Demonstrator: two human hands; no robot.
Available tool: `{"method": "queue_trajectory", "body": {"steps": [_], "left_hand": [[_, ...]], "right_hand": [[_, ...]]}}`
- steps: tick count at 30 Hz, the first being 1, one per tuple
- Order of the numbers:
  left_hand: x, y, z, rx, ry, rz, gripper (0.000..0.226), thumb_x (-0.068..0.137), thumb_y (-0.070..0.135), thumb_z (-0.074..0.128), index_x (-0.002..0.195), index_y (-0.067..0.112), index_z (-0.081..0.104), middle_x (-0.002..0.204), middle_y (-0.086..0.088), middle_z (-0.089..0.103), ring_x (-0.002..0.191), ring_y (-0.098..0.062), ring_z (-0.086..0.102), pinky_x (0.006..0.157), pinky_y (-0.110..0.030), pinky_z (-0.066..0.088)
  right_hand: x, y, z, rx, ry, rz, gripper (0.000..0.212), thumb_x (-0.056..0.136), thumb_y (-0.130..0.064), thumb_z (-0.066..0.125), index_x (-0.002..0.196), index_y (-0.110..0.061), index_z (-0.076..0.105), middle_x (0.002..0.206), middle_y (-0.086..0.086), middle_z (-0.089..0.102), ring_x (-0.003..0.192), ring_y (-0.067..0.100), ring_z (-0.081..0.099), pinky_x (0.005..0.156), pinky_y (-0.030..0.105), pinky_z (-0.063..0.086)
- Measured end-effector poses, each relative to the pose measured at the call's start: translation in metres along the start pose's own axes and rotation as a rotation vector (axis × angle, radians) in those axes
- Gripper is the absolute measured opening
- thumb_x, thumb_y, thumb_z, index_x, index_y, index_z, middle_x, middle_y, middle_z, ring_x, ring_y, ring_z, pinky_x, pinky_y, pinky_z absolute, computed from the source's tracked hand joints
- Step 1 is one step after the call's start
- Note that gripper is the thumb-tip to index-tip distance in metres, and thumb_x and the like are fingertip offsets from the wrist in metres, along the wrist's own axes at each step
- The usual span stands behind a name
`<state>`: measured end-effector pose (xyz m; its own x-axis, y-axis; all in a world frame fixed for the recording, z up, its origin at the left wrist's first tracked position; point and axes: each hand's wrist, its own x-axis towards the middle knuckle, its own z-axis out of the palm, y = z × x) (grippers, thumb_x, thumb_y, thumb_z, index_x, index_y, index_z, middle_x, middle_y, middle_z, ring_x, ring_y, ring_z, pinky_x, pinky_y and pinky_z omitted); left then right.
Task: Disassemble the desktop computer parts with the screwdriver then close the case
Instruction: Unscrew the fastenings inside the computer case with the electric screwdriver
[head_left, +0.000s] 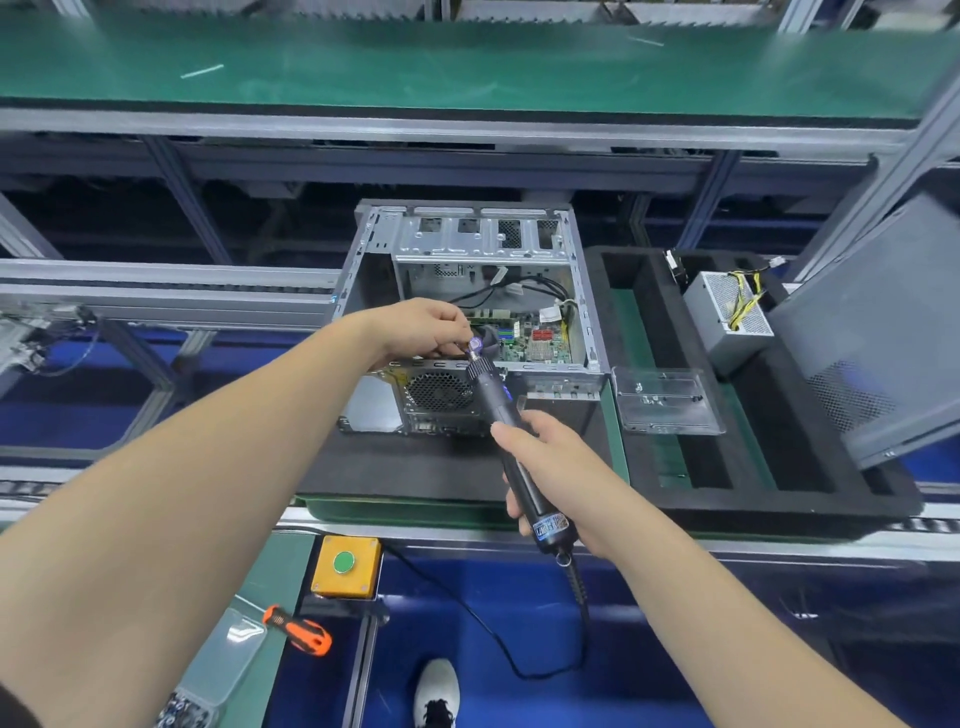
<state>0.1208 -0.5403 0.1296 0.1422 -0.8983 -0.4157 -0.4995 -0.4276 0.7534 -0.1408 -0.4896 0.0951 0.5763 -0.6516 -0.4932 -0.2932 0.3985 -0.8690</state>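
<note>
Both bare forearms extend forward. Left hand (426, 328), fingers curled, pinches at the tip of the electric screwdriver (511, 457); right hand (558, 475) wraps its barrel in a closed grip, thumb extended along it.

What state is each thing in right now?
Grey metal computer case: side open, motherboard exposed.
Black electric screwdriver: gripped by right hand.
Left hand: pinching screwdriver tip.
Silver power supply unit: out, resting in black foam tray.
Orange-handled manual screwdriver: lying unused.
</note>
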Motion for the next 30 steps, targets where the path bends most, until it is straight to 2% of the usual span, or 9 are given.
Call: {"method": "queue_trajectory", "body": {"steps": [3,8,11,15,18,20,23,28,30], "left_hand": [[-0.002,-0.002,0.001,0.023,0.012,0.028,0.015,0.091,0.038,0.067,0.077,0.03,0.068,0.101,-0.005,0.075,0.093,-0.015,0.062,0.077,-0.033,0.046],[-0.005,0.0,0.004,0.04,-0.011,0.045,0.027,0.069,0.052,0.071,0.08,0.027,0.069,0.086,0.003,0.067,0.083,-0.016,0.054,0.073,-0.035,0.04],[-0.004,-0.002,0.005,0.079,0.003,0.041,0.029,0.071,0.051,0.07,0.08,0.024,0.07,0.084,0.003,0.06,0.076,-0.019,0.046,0.068,-0.034,0.04],[-0.004,-0.002,0.006,0.105,0.022,0.019,0.032,0.067,0.055,0.068,0.079,0.026,0.072,0.087,-0.003,0.057,0.075,-0.021,0.045,0.07,-0.035,0.041],[-0.003,-0.004,0.007,0.098,0.029,0.031,0.026,0.077,0.054,0.067,0.083,0.029,0.071,0.09,0.003,0.064,0.077,-0.018,0.051,0.069,-0.032,0.043],[-0.002,-0.004,0.007,0.09,0.063,0.034,0.019,0.09,0.051,0.06,0.094,0.035,0.07,0.099,0.007,0.071,0.084,-0.013,0.06,0.07,-0.028,0.047],[-0.002,-0.006,0.008,0.149,0.074,0.044,0.023,0.097,0.037,0.051,0.101,0.037,0.073,0.105,0.002,0.072,0.084,-0.019,0.058,0.077,-0.037,0.05],[0.0,-0.008,0.009,0.269,0.039,0.062,0.022,0.094,0.027,0.058,0.09,0.032,0.079,0.092,-0.005,0.074,0.076,-0.02,0.051,0.071,-0.034,0.044],[0.0,-0.006,0.008,0.306,0.042,0.061,0.022,0.093,0.03,0.058,0.088,0.035,0.079,0.089,0.001,0.075,0.074,-0.018,0.052,0.068,-0.032,0.046]], "right_hand": [[0.002,0.005,0.003,0.01,-0.02,0.0,0.065,0.082,-0.053,0.072,0.14,-0.036,0.048,0.071,0.004,0.068,0.061,0.025,0.066,0.054,0.036,0.056],[-0.002,0.019,0.001,0.036,-0.086,-0.043,0.077,0.075,-0.04,0.084,0.141,-0.038,0.044,0.097,0.013,0.068,0.059,0.026,0.065,0.054,0.035,0.055],[-0.003,0.022,0.005,0.047,-0.09,-0.074,0.071,0.07,-0.036,0.084,0.131,-0.038,0.048,0.102,0.022,0.064,0.052,0.026,0.062,0.051,0.033,0.053],[-0.004,0.023,0.01,0.017,-0.056,-0.087,0.086,0.074,-0.031,0.081,0.148,-0.03,0.036,0.114,0.024,0.058,0.048,0.023,0.06,0.049,0.03,0.051],[-0.009,0.023,0.01,-0.005,-0.039,-0.09,0.083,0.077,-0.029,0.078,0.149,-0.03,0.036,0.121,0.022,0.053,0.049,0.023,0.06,0.05,0.03,0.052],[-0.014,0.025,0.008,-0.018,-0.037,-0.105,0.074,0.078,-0.029,0.077,0.143,-0.032,0.042,0.109,0.021,0.061,0.05,0.025,0.059,0.051,0.032,0.052],[-0.022,0.032,0.004,-0.036,-0.046,-0.146,0.053,0.081,-0.027,0.075,0.126,-0.038,0.051,0.08,0.013,0.067,0.051,0.027,0.055,0.051,0.034,0.051],[-0.033,0.042,-0.004,-0.098,-0.029,-0.166,0.047,0.082,-0.03,0.072,0.12,-0.046,0.05,0.071,0.013,0.068,0.051,0.026,0.056,0.051,0.032,0.051],[-0.035,0.045,-0.006,-0.107,-0.02,-0.161,0.046,0.08,-0.03,0.072,0.116,-0.049,0.051,0.071,0.014,0.068,0.051,0.024,0.057,0.05,0.031,0.051]]}}
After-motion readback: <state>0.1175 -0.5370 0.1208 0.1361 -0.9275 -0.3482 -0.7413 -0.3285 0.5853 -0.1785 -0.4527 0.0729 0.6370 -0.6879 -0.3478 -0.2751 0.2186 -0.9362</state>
